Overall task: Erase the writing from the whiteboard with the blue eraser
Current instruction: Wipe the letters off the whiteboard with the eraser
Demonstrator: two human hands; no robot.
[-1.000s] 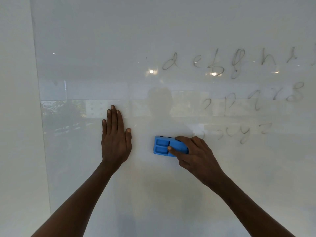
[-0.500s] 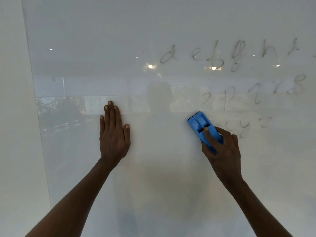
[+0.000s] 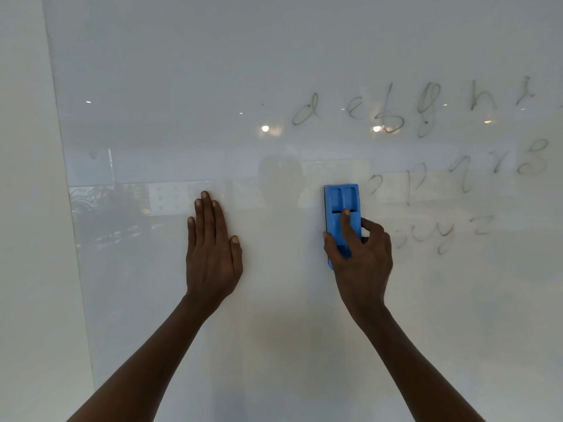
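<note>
Against whiteboard [image 3: 304,56]: right hand [image 3: 361,263] grips upright blue eraser [image 3: 341,208]; left hand [image 3: 213,251] flat, spread, apart.

You've got handwriting on the whiteboard [image 3: 304,56], faint grey cursive, all of it up and to the right of the blue eraser [image 3: 342,208]. The top row [image 3: 411,108] reads d, e, f, g, h, i. The middle row [image 3: 457,172], level with the eraser's top end, shows a half-wiped stroke, then p, q, r, s. The bottom row [image 3: 441,233], just right of the eraser, gives you a smudged letter, y, z.
</note>
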